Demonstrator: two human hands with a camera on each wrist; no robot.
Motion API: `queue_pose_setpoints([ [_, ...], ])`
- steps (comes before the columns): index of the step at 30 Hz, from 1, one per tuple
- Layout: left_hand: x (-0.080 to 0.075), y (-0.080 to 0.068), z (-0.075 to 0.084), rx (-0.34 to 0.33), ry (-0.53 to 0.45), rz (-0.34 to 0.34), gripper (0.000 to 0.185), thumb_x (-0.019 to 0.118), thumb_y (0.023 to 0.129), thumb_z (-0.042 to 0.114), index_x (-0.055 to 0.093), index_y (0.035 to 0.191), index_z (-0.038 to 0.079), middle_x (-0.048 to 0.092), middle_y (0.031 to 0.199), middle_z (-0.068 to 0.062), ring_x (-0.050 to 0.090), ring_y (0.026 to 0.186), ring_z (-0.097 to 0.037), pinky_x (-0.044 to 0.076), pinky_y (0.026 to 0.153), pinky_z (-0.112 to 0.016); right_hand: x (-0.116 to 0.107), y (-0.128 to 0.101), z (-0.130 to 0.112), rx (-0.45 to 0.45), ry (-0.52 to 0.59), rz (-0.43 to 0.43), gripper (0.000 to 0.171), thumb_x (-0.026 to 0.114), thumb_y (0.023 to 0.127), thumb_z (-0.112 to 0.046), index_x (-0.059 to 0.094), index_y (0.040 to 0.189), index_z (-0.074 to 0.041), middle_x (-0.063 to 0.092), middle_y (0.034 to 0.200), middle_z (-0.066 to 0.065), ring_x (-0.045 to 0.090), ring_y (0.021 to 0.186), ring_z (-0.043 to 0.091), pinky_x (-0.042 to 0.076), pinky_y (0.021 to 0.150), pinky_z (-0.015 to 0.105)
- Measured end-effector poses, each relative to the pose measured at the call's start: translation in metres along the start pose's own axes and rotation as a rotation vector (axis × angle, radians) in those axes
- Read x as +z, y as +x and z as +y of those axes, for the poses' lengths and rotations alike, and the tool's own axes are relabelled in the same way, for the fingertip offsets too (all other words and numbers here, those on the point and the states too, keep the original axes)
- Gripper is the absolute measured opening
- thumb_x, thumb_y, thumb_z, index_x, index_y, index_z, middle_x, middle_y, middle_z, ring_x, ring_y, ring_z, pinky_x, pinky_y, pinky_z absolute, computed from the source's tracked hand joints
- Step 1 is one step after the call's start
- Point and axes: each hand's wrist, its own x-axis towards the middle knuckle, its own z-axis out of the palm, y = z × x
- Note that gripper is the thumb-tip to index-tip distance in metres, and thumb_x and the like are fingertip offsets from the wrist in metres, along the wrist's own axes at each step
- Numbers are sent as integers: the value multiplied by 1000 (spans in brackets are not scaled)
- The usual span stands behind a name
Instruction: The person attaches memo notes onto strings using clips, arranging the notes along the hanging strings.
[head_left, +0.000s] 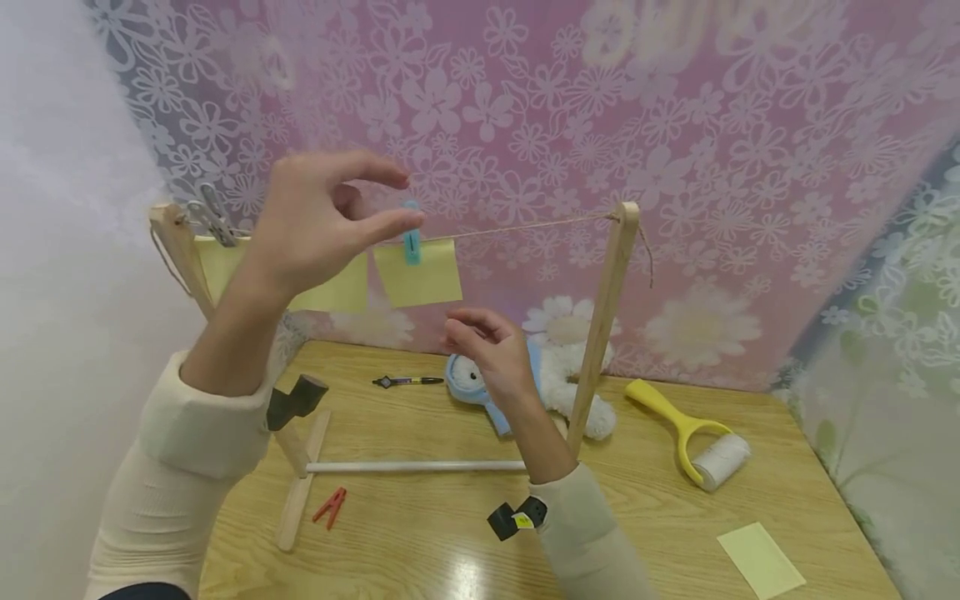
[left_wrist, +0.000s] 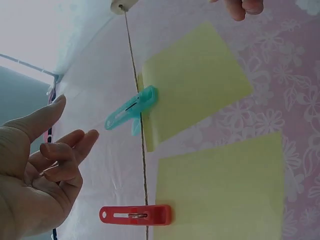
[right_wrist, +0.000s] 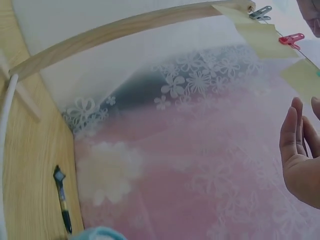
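Below the string (left_wrist: 144, 170), a wooden table (head_left: 420, 533) bears the frame (head_left: 609, 308) whose posts carry that string. Lower down lie a plush toy (head_left: 557, 385) and, past the string's right end, a yellow roller (head_left: 684, 423). Just beside the string, the left hand (head_left: 318, 215) has thumb and fingers parted and holds nothing; beneath the string, the right hand (head_left: 498, 354) has loosely bent fingers and grips nothing. Yellow notes (head_left: 333, 285) hang from the string; a black pen (head_left: 408, 381) lies below it. On the string, a turquoise clip (head_left: 412, 247) pinches the rightmost note (head_left: 431, 282), with a red clip (left_wrist: 135, 215) and a grey clip (right_wrist: 260, 13) nearer its left end.
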Motion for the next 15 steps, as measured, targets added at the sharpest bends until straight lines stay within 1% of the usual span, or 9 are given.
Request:
queue_pose_setpoints([
  [1, 2, -4, -1, 50, -13, 24, 32, 73, 71, 30, 67, 97, 12, 54, 51, 0, 34, 35, -9, 26, 35, -19, -5, -3, 0, -2, -32, 0, 28, 64, 80, -8, 57, 101, 9, 61, 84, 10, 61, 75, 23, 47, 77, 43],
  [2, 5, -10, -2, 109, -23, 45, 30, 74, 71, 26, 68, 95, 11, 51, 49, 2, 35, 36, -8, 27, 36, -18, -10, -7, 0, 0, -70, -2, 27, 64, 80, -8, 58, 101, 8, 61, 85, 11, 61, 75, 23, 48, 75, 43],
  [4, 12, -22, -2, 219, -47, 58, 28, 76, 69, 20, 68, 93, 8, 50, 51, 5, 37, 39, -6, 29, 38, -17, -22, -17, -2, -4, -159, -17, 27, 64, 80, -9, 59, 101, 7, 60, 88, 12, 61, 74, 23, 49, 73, 41],
  [6, 21, -37, -5, 323, -72, 37, 26, 76, 68, 15, 67, 91, 7, 52, 56, 9, 38, 42, -4, 31, 40, -16, -35, -28, -6, -9, -250, -49, 25, 63, 81, -9, 60, 100, 6, 60, 89, 14, 62, 73, 23, 50, 69, 37],
  [7, 26, -46, -6, 352, -92, 8, 25, 76, 68, 14, 67, 91, 7, 52, 59, 10, 39, 44, -3, 31, 41, -15, -43, -35, -8, -7, -284, -72, 23, 63, 81, -7, 60, 100, 5, 60, 89, 15, 62, 72, 24, 50, 67, 37],
  [8, 32, -54, -9, 362, -99, -26, 25, 75, 69, 15, 66, 91, 8, 53, 62, 11, 39, 45, -2, 32, 43, -15, -51, -42, -11, -1, -320, -91, 22, 62, 81, -7, 61, 100, 4, 60, 90, 16, 62, 71, 24, 51, 67, 37],
  [10, 46, -72, -17, 345, -116, -105, 24, 73, 71, 18, 66, 92, 11, 53, 65, 12, 40, 48, -2, 33, 44, -14, -67, -57, -16, 5, -381, -135, 20, 61, 81, -4, 61, 100, 4, 60, 88, 18, 62, 70, 26, 51, 65, 37],
  [13, 71, -101, -38, 237, -112, -230, 24, 70, 75, 27, 65, 95, 16, 54, 69, 14, 42, 52, 0, 36, 46, -15, -93, -81, -21, 51, -472, -158, 20, 61, 81, -3, 61, 100, 3, 60, 89, 19, 62, 69, 26, 51, 65, 38],
  [15, 87, -119, -55, 151, -131, -290, 24, 69, 76, 31, 64, 95, 18, 57, 75, 14, 45, 55, 0, 40, 48, -17, -111, -96, -21, 93, -522, -152, 20, 61, 81, -4, 61, 100, 2, 60, 89, 20, 62, 71, 25, 51, 65, 38],
])
